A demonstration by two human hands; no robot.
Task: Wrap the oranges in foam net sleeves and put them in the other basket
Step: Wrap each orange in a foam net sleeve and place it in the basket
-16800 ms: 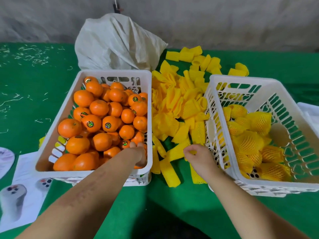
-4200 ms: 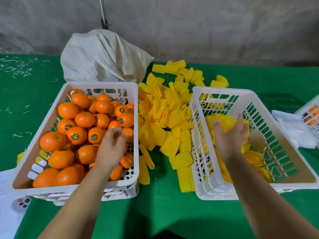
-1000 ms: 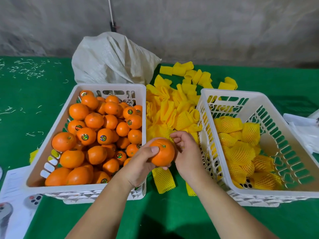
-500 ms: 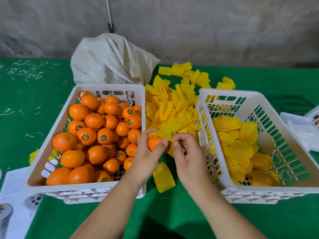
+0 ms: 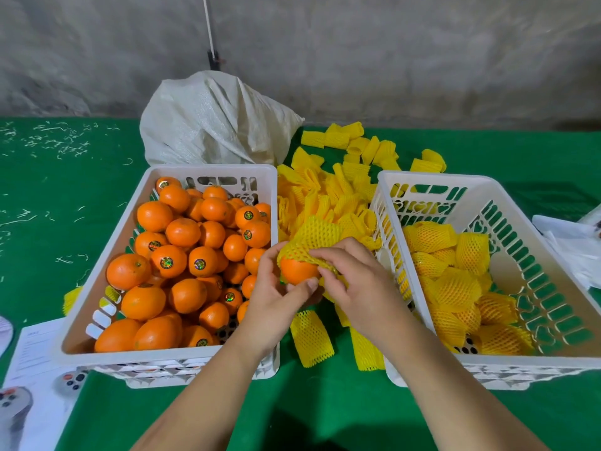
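no wording can be read anywhere. round foil stickers (image 5: 167,262) sit on many of the oranges (image 5: 143,302) in the left basket (image 5: 107,242), their print too small to make out. a printed sheet (image 5: 31,359) at the bench's (image 5: 325,415) left edge carries faint lines of text, too blurred to read, and pictures of devices.

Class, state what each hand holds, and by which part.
Left hand grips the orange from below; right hand pinches the foam net sleeve at its lower edge.
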